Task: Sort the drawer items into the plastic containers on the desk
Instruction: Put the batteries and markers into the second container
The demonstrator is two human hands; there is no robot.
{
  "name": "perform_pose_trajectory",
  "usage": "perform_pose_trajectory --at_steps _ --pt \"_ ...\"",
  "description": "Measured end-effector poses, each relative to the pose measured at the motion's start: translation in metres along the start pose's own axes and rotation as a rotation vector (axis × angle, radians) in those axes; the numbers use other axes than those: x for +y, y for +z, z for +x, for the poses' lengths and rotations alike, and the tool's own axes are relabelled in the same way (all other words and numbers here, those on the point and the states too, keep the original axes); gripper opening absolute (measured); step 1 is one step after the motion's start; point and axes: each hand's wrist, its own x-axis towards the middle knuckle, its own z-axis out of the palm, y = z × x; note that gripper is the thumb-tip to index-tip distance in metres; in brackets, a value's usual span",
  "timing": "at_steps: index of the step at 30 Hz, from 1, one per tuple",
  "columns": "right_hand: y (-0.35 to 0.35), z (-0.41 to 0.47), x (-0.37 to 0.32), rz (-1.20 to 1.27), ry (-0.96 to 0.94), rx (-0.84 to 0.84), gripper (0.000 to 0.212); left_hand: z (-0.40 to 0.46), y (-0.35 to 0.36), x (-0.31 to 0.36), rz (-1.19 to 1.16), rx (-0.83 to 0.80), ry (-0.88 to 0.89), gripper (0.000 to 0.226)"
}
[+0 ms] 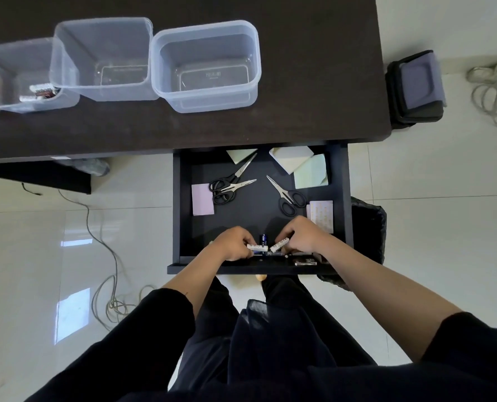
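The black drawer (183, 204) is pulled out below the desk edge. At its front, my left hand (232, 245) pinches a white battery (257, 247), and my right hand (302, 235) pinches another white battery (279, 245). A blue battery (263, 238) stands between them. Further back lie three black-handled scissors (232, 177) (228, 190) (286, 194) and sticky-note pads in pink (202, 199), green (311, 173) and white (292, 158). Three clear plastic containers stand on the desk: right (206, 103), middle (102, 94), and left (38, 107), which holds a few batteries.
The dark desk (299, 82) runs across the top. A patterned pad (322, 214) lies at the drawer's right side. A black bin (369, 227) stands right of the drawer, a black bag (415, 88) beside the desk, and cables (108, 274) trail on the tiled floor.
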Motion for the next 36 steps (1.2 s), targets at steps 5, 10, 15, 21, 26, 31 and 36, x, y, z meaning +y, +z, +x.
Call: perform_pose_trajectory --at_steps 5,10,15,21,26,31,36 --pt "0.001 -0.008 -0.003 -0.009 0.03 -0.027 0.028 -0.004 -0.006 0.002 0.032 -0.056 -0.007 0.023" --pt "0.003 -0.006 -0.008 -0.131 0.078 -0.061 0.028 -0.005 -0.006 0.001 0.034 -0.053 0.004 0.023" --pt "0.004 -0.002 -0.01 -0.216 0.105 -0.044 0.029 -0.007 -0.005 -0.005 -0.053 -0.011 0.014 0.023" --pt "-0.001 -0.005 -0.004 -0.057 0.135 -0.002 0.029 -0.013 -0.01 -0.012 -0.228 0.048 -0.007 0.021" --pt "-0.008 -0.014 -0.013 0.31 0.13 0.104 0.029 -0.023 -0.022 -0.01 -0.349 0.139 0.042 0.016" --pt "-0.018 -0.022 -0.052 0.533 0.028 0.169 0.031 -0.041 -0.051 -0.005 -0.397 0.243 0.126 0.017" --pt "-0.026 -0.025 -0.117 0.596 -0.07 0.245 0.028 -0.066 -0.104 -0.023 -0.49 0.334 0.18 0.016"
